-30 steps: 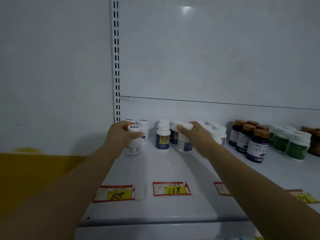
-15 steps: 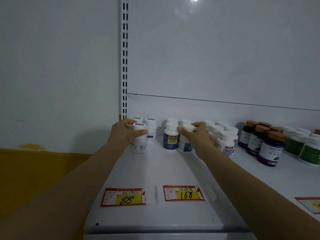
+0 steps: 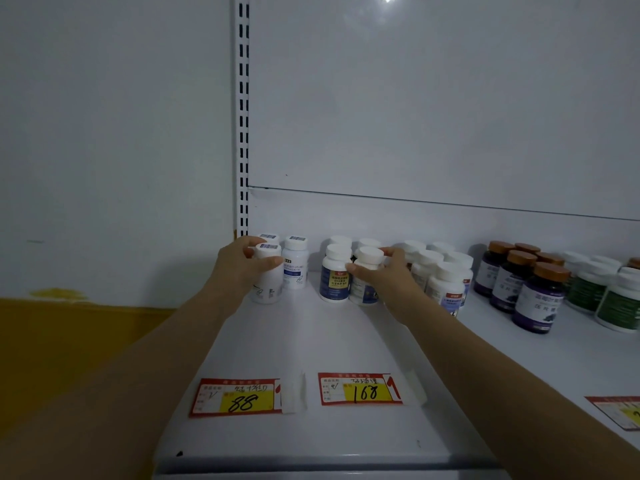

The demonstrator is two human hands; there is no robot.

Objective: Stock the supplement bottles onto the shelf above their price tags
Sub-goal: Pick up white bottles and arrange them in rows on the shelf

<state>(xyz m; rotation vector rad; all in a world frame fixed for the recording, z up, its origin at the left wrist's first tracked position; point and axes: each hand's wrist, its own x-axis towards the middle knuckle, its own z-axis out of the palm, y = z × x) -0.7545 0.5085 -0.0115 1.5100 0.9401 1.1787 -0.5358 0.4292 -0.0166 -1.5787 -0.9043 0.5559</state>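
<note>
We are curling our left hand (image 3: 239,270) round a white bottle (image 3: 268,284). It is standing at the back left of the shelf (image 3: 332,344), up behind the 88 tag (image 3: 239,398). We are counting three of these white bottles, all close together.

We are wrapping our right hand (image 3: 389,277) round a blue bottle (image 3: 365,289). It is standing behind the 168 tag (image 3: 360,389), touching another one on its left. We are counting four blue bottles, two in front and two behind.

Next to them, five red-label bottles (image 3: 446,289) are standing in a bunch. Then five brown-lid bottles (image 3: 536,303) are standing. Green bottles (image 3: 620,306) are running off the right edge, so we cannot count them.

Every lid is on, so we are not seeing inside any bottle.
</note>
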